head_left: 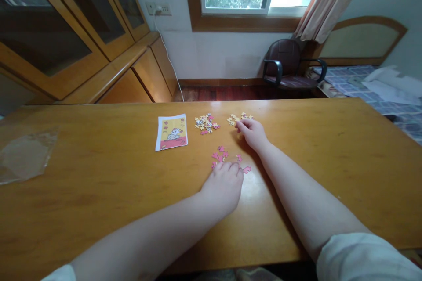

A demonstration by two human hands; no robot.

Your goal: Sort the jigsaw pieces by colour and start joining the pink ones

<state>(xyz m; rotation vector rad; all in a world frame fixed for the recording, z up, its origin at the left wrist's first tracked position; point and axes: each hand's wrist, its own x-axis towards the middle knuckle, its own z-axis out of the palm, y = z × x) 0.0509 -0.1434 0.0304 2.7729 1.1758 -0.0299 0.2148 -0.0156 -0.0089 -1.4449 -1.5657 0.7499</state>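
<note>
My left hand [224, 185] rests low over the table among pink jigsaw puzzle pieces [220, 157]. Its fingers are curled down, and whatever lies under the fingertips is hidden. One pink piece [247, 169] lies just right of those fingers. Farther out, my right hand [253, 134] has thumb and forefinger brought together in a pinch beside a loose group of mostly yellow pieces [232, 119]. Anything in that pinch is too small to make out. To the left sits a denser mixed pile of yellow, white and pink pieces [206, 123].
A printed picture card [172, 132] showing a white animal on yellow and pink lies left of the pile. A clear plastic bag [24, 156] is at the table's left. Beyond the wooden table [115, 175] stand cabinets [121, 66], an office chair [286, 63] and a bed [354, 77].
</note>
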